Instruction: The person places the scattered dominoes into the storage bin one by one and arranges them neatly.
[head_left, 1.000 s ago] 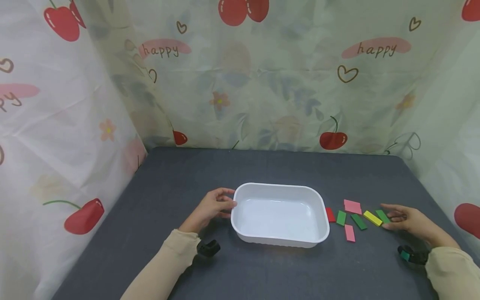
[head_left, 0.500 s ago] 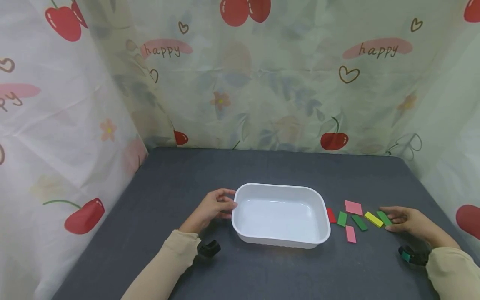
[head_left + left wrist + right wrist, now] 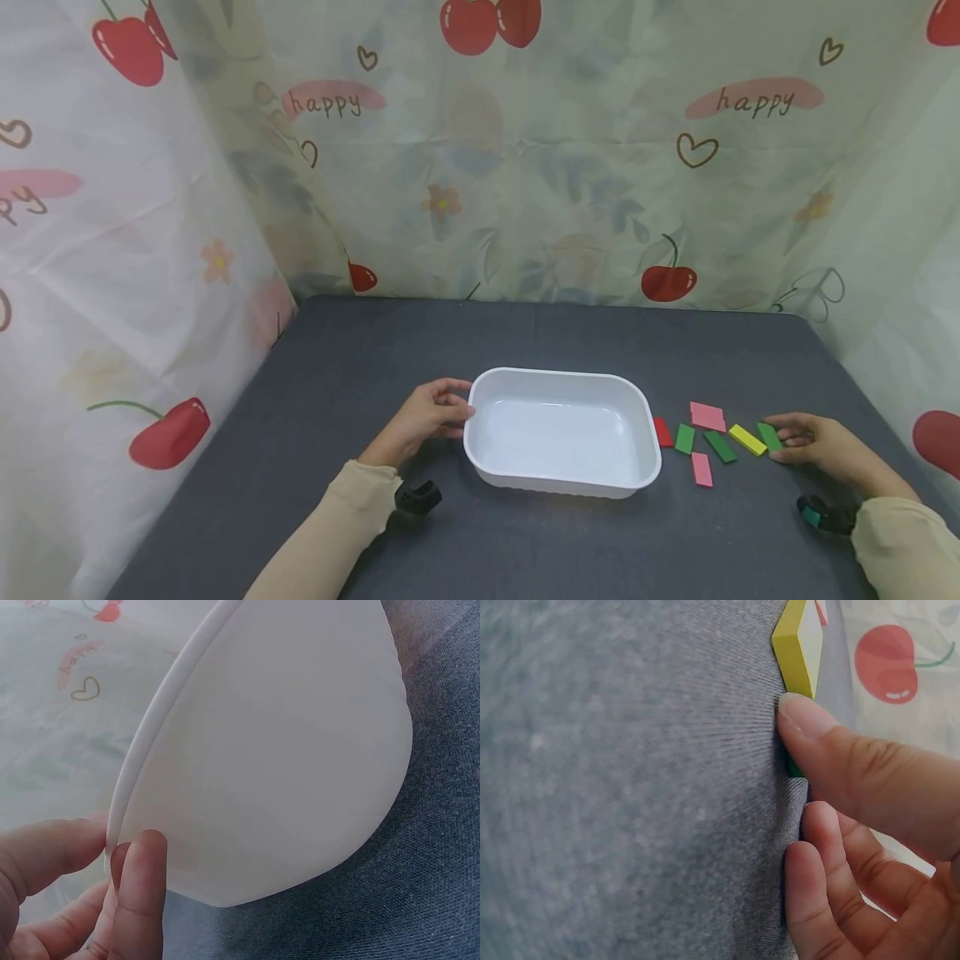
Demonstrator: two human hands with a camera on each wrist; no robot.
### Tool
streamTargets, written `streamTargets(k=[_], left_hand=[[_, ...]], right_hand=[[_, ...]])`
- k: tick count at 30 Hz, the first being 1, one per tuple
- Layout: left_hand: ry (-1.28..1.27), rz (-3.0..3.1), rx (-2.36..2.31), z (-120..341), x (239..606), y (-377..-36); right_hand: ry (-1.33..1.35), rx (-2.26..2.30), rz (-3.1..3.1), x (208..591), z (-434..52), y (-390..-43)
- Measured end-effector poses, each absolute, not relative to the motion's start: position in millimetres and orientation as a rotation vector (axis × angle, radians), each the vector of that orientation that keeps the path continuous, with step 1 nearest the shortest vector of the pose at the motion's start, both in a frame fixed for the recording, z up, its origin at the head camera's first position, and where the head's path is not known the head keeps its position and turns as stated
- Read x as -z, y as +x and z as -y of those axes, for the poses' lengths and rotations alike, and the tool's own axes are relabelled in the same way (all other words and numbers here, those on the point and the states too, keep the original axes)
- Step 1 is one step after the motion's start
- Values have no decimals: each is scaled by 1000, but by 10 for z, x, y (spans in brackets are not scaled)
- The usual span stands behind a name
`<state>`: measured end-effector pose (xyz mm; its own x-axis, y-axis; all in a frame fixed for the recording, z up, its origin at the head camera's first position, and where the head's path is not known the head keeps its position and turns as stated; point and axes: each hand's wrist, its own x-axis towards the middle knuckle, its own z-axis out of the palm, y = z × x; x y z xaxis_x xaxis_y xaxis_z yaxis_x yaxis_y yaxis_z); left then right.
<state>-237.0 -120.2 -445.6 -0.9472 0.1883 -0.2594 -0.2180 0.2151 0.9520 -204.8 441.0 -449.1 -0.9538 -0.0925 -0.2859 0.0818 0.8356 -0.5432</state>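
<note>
A white rectangular basin [image 3: 562, 489] stands mid-table, with nothing inside it. My left hand [image 3: 427, 417] pinches its left rim; in the left wrist view the thumb and a finger [image 3: 142, 892] sit on either side of the basin's edge [image 3: 154, 720]. At the far right, my right hand [image 3: 825, 446] holds a small green block [image 3: 768, 435] by its ends, between thumb and index finger, down at the table. In the right wrist view the thumb [image 3: 832, 742] hides most of the green block [image 3: 796, 768]. A yellow block [image 3: 747, 439] lies just left of it.
Between basin and right hand lie more flat blocks: a red one [image 3: 663, 432] against the basin, a larger pink one [image 3: 707, 416], a smaller pink one [image 3: 702, 469], and two green ones, a short green block [image 3: 684, 438] and a long green block [image 3: 720, 447]. Printed curtains [image 3: 525, 192] surround the dark table [image 3: 570, 550].
The right thumb and index finger have closed in on the green block's ends, and the block has turned slightly. My left hand and the basin keep their places.
</note>
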Motion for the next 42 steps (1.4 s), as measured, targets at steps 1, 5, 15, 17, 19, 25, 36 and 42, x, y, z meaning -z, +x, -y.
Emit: streamTargets(k=[1, 5, 15, 17, 19, 25, 36, 42], left_hand=[[-27, -2175, -1787, 1203, 4456, -2370], [-32, -2184, -1777, 1201, 4458, -2375], [-39, -2186, -1779, 1195, 4464, -2386], [-35, -2182, -1782, 1197, 4462, -2384], [-32, -2176, -1781, 1200, 4457, -2381], [-28, -2168, -1778, 1208, 4445, -2370], [-28, -2178, -1774, 1209, 4423, -2362], [-17, -2188, -1766, 1207, 4421, -2359]], right_hand=[[-7, 821, -2718, 4489, -4412, -2043], [8, 824, -2736, 4495, -4421, -2026], [101, 863, -2751, 4489, -4422, -1986], [119, 871, -2744, 4492, -4423, -1981], [138, 881, -2730, 4492, -4420, -1976], [175, 886, -2725, 4470, -4395, -1949], [212, 917, -2776, 4402, -4291, -1895], [189, 916, -2817, 4364, -4166, -1884]])
